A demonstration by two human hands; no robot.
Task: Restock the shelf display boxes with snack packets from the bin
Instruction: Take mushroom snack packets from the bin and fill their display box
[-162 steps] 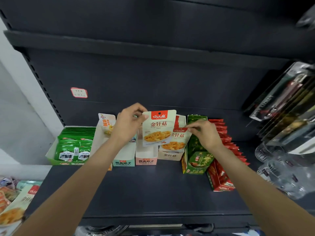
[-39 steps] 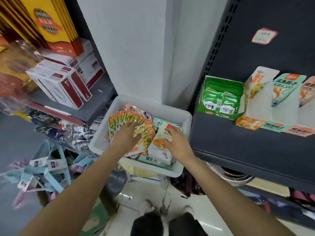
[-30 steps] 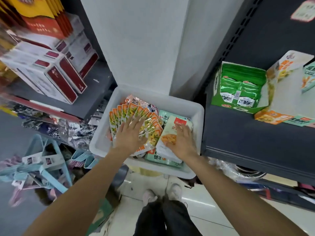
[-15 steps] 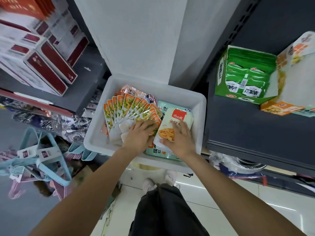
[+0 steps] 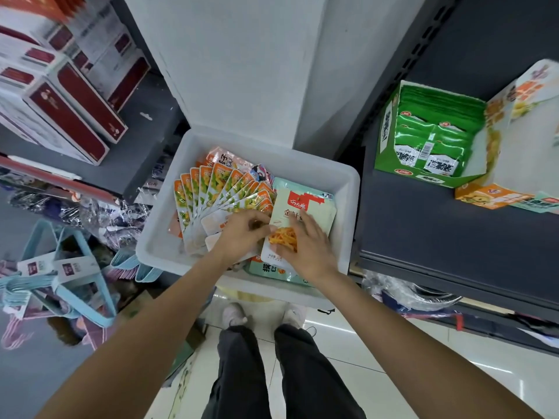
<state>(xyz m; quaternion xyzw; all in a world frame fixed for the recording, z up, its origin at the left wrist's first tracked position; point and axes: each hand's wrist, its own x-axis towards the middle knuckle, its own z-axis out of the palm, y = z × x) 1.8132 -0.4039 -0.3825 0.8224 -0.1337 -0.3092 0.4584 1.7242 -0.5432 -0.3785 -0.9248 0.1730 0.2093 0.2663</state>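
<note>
Pale packet: a cream snack packet [image 5: 298, 225] with a red label lies on top of the pile in the right half of the white bin [image 5: 344, 189], toward its near edge.
Right hand: my right hand [image 5: 308, 247] lies flat on the packet's lower half, fingers spread and fairly straight, pressing it down; my palm hides the orange food picture and the lower print.
Left hand: my left hand [image 5: 242, 234] sits just left of that packet with fingers curled; the fingertips meet its left edge and the white undersides of the fanned packets, but I cannot tell what they actually pinch.
Bin, left half: a fan of orange-and-green packets [image 5: 217, 192] spreads out, tops pointing to the far wall of the bin.
Bin, far edge: a few pinkish packets [image 5: 230, 157] peek out behind the fan, print too small to read.
Bin, under the pale packet: mint-green packets [image 5: 266, 269], mostly covered.
Shelf to the right: a green display box [image 5: 390, 137] near the shelf's left edge, full of upright green packets [image 5: 435, 140].
Beside it: an orange-and-white display box [image 5: 496, 195], cut off by the frame's right edge, contents hidden.
Left shelf: red-and-white cartons [image 5: 69, 116], blurred.
</note>
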